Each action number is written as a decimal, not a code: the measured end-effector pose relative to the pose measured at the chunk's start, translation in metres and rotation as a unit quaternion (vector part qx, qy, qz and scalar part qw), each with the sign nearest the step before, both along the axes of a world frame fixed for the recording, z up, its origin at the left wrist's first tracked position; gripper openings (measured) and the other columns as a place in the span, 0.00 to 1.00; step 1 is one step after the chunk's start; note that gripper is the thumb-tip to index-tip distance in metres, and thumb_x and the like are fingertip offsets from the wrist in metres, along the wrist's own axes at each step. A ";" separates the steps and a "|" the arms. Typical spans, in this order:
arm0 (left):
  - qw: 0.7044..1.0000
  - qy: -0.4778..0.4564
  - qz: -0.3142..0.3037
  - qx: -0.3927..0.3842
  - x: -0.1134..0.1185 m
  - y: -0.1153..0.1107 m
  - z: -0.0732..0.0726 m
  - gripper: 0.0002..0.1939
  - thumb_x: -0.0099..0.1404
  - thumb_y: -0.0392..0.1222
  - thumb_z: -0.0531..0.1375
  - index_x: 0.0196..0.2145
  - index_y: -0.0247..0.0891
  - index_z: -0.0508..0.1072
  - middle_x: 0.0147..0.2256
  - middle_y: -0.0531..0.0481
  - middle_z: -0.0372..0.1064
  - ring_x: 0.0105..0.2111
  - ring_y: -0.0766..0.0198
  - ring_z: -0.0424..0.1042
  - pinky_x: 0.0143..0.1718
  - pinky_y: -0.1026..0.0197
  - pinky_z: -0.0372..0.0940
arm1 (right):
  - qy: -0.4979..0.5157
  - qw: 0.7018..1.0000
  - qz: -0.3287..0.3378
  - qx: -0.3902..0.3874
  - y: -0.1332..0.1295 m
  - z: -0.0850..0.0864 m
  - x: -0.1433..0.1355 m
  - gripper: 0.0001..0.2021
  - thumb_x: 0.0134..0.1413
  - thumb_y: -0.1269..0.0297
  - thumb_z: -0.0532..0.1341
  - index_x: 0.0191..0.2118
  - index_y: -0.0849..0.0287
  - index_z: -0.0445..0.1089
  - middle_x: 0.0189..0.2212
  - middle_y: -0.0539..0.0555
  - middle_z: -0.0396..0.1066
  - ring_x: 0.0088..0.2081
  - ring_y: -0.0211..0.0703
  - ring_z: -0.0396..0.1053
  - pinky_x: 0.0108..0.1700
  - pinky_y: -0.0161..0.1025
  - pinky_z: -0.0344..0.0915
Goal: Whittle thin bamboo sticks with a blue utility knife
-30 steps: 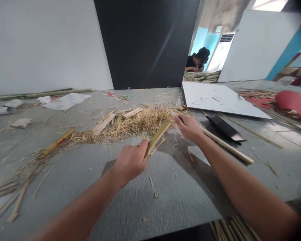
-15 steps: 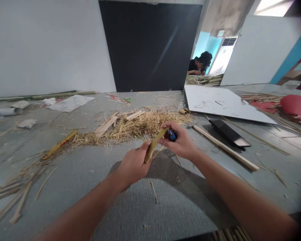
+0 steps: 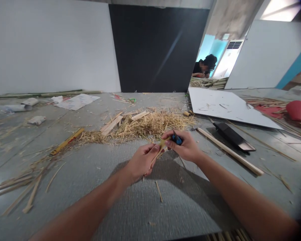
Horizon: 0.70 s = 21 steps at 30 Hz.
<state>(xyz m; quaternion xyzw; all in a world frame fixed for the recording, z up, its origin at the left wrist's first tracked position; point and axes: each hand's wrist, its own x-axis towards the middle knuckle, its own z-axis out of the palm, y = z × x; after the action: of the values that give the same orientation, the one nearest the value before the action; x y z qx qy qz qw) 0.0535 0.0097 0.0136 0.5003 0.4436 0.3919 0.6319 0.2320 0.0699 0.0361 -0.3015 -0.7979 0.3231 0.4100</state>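
Observation:
Over the grey work surface, my left hand (image 3: 141,161) is closed around the near end of a short yellowish bamboo strip (image 3: 163,144). The strip slants up and to the right, seen nearly edge-on. My right hand (image 3: 187,146) pinches its far end between thumb and fingers. Tucked in that same hand is a small blue-handled knife (image 3: 177,139), its dark pointed part sticking up; the palm hides the rest. Just beyond both hands lies a heap of pale shavings (image 3: 150,125), with flat wood pieces (image 3: 112,125) at its left.
A yellow tool (image 3: 67,141) lies left, near loose strips (image 3: 33,197). On the right are a pale rod (image 3: 230,152), a black flat device (image 3: 232,135) and a white board (image 3: 230,108). A black panel (image 3: 158,50) stands behind; another person (image 3: 205,65) bends over bamboo farther back.
The bamboo strip has turned from showing its broad face to nearly edge-on. My hands have tilted, and the knife's dark point now shows. The whole view has shifted slightly.

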 end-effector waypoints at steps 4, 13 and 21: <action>1.000 0.002 -0.010 0.007 -0.004 0.001 0.002 0.20 0.63 0.61 0.54 0.35 0.39 0.64 0.15 0.64 0.50 0.10 0.76 0.46 0.09 0.70 0.47 | 0.003 1.000 -0.023 0.000 0.006 0.000 0.005 0.12 0.57 0.56 0.60 0.42 0.58 0.68 0.22 0.46 0.62 0.23 0.35 0.60 0.26 0.36 0.57; 1.000 0.006 0.013 0.015 -0.004 0.004 -0.004 0.18 0.63 0.56 0.56 0.36 0.38 0.62 0.21 0.61 0.54 0.13 0.77 0.54 0.14 0.69 0.53 | -0.161 0.976 -0.042 0.139 0.002 -0.005 0.007 0.17 0.60 0.55 0.54 0.50 0.58 0.54 0.38 0.56 0.66 0.34 0.43 0.64 0.37 0.41 0.60; 0.991 0.108 0.046 0.062 -0.013 0.007 0.006 0.09 0.58 0.35 0.55 0.39 0.39 0.63 0.23 0.59 0.57 0.20 0.72 0.56 0.22 0.67 0.55 | -0.336 0.918 -0.049 0.204 -0.013 -0.002 -0.012 0.14 0.66 0.57 0.46 0.44 0.60 0.62 0.36 0.57 0.69 0.35 0.45 0.66 0.32 0.39 0.54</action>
<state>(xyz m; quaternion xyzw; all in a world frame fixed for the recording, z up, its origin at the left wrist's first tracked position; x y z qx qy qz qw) 0.0405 0.0168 0.0192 0.5566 0.5067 0.3915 0.5294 0.2200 0.0572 0.0337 -0.3414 -0.9214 0.0125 0.1854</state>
